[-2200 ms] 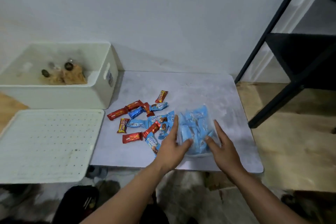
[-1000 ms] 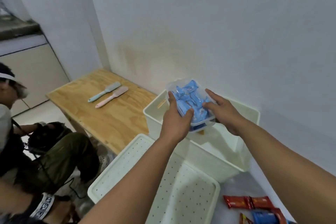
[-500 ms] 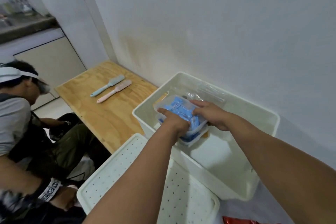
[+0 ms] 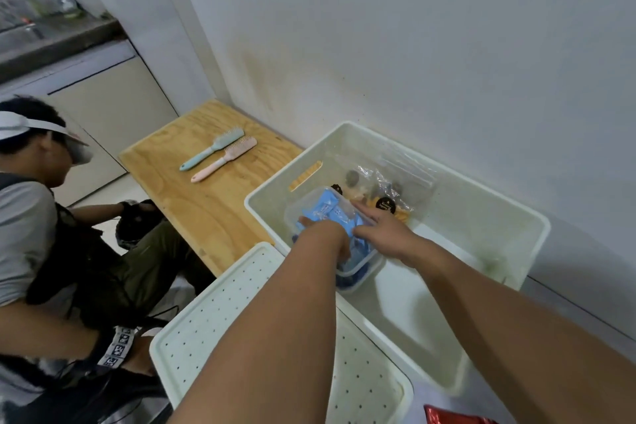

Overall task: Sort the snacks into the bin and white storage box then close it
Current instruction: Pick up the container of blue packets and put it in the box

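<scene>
Head view: the bin (image 4: 358, 268) of blue snacks (image 4: 327, 213), held above the box (image 4: 481, 213) a second ago, now sits low inside it, left hand (image 4: 330, 241) gripping its near edge, right hand (image 4: 385, 231) flat-fingered on top, so next up is letting go.

At far left we see a wooden table (image 4: 206, 196) bearing two hairbrushes side by side, a light blue hairbrush (image 4: 211, 148) and a pink hairbrush (image 4: 224, 159) just nearer. Left of the table sits another person (image 4: 41, 234), wearing a white head strap (image 4: 24, 126)
</scene>
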